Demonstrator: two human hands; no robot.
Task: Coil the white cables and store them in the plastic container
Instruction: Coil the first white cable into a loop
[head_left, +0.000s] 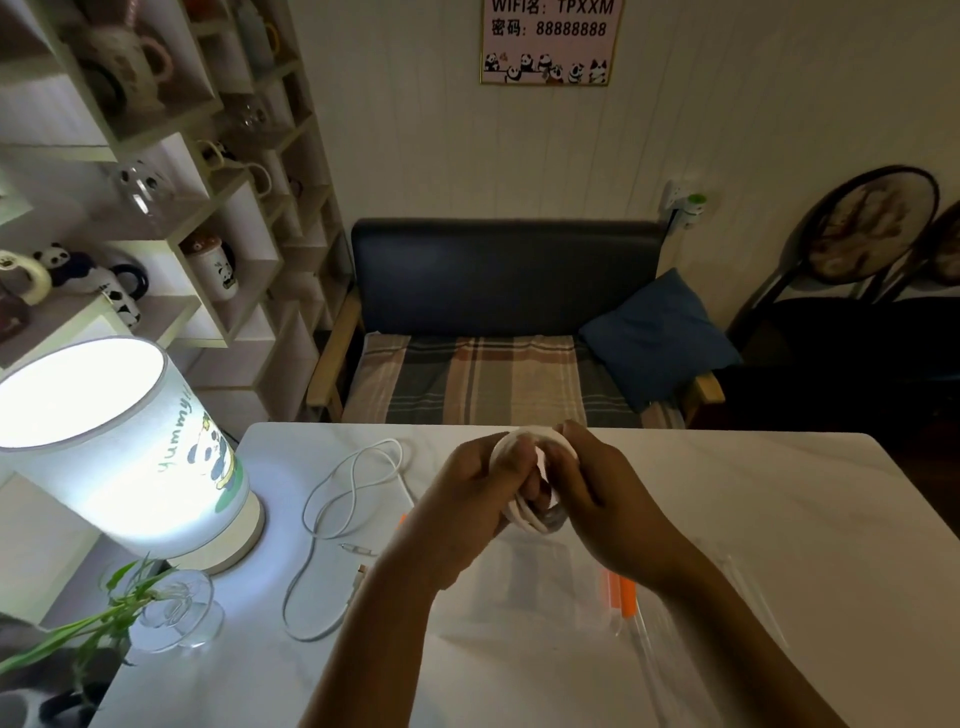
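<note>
Both hands are raised together above the white marble-look table (753, 519), gripping one coiled white cable (524, 514) between them. The left hand (467, 499) is closed on the left side of the coil, fingers curled into its centre. The right hand (602, 499) is closed on the right side, fingers wrapped over the top loop. The coil's loops show above and below the fingers; its lower end is blurred.

The clear plastic container (530, 582) sits on the table directly below the hands, with orange clips (621, 595) on its right side. Its contents cannot be made out. A clear lid or second clear piece (727, 613) lies just right of it, edges hard to tell.

A second, loose white cable (332, 519) lies uncoiled on the table left of the hands, trailing toward the near edge, its plug ends near the left forearm. A lit cylindrical white lamp with a panda print (130, 447) stands at the table's left, with a clear glass vase holding green stems (171, 608) in front of it.
</note>
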